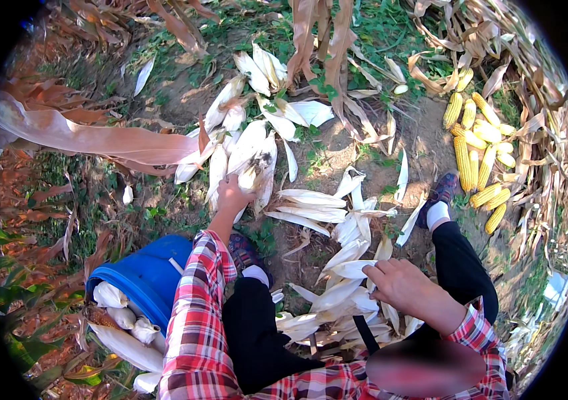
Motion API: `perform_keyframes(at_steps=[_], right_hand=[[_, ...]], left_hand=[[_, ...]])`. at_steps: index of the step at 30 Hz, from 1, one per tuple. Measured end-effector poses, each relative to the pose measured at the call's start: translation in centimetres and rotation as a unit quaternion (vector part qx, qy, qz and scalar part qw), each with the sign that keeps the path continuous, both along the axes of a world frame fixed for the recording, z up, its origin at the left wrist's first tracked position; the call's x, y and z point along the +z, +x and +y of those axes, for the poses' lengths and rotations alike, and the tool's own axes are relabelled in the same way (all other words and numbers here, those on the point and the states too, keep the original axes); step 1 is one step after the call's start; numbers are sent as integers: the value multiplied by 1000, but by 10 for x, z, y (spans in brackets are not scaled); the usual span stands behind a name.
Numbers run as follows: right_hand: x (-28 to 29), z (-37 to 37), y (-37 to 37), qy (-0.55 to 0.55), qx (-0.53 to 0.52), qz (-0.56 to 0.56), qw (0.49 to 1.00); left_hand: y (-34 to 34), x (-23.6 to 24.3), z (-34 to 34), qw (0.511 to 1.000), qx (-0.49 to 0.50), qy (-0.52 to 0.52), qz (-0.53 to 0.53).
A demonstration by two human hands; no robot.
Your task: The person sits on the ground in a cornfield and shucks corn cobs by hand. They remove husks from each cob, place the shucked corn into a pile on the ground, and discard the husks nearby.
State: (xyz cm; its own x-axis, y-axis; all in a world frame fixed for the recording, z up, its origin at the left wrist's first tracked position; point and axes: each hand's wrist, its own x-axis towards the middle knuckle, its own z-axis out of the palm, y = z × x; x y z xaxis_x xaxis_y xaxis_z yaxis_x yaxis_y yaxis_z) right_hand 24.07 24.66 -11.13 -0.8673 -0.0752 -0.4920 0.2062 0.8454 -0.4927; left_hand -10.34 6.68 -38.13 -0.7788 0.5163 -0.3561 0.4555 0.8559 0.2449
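My left hand [232,195] reaches forward to a pile of corn ears in pale husks. Its fingers are closed around the near end of one husked-over ear of corn [248,175], which has a dark, dirty patch on its husk. The other unpeeled ears [225,105] lie beside and beyond it. Above the loose husks between my legs, my right hand [404,288] is held with curled fingers. Its fingertips are by a pale strip of husk [351,269]; whether they grip it or something small is hidden.
A blue plastic barrel [139,267] lies tipped at my left, with unpeeled ears at its mouth. Peeled yellow cobs [474,150] are heaped at the right. Loose husks [337,300] cover the ground between my feet. Dry stalks [337,53] and a long dry leaf [97,137] intrude ahead.
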Motion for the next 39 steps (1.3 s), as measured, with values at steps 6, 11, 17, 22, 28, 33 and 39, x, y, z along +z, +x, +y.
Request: perform_keyframes(at_steps=[6, 11, 17, 22, 28, 33, 39], right_hand=[[-6, 8, -1, -28, -74, 40, 996], [-1, 15, -14, -137, -230, 138, 954], [-5, 19, -36, -454, -393, 213, 771], [29, 12, -31, -482, -396, 264, 736], [27, 17, -27, -459, -451, 266, 718], [24, 12, -29, -378, -493, 304, 722], [26, 29, -40, -530, -578, 365, 501]], left_hand=[[32, 75, 30, 863, 186, 306, -355], [65, 194, 77, 743, 187, 385, -513], [155, 317, 108, 705, 83, 386, -589], [199, 340, 109, 633, 210, 427, -610], [204, 328, 110, 565, 250, 494, -611], [212, 314, 123, 685, 213, 508, -476], [206, 293, 130, 614, 305, 464, -562]])
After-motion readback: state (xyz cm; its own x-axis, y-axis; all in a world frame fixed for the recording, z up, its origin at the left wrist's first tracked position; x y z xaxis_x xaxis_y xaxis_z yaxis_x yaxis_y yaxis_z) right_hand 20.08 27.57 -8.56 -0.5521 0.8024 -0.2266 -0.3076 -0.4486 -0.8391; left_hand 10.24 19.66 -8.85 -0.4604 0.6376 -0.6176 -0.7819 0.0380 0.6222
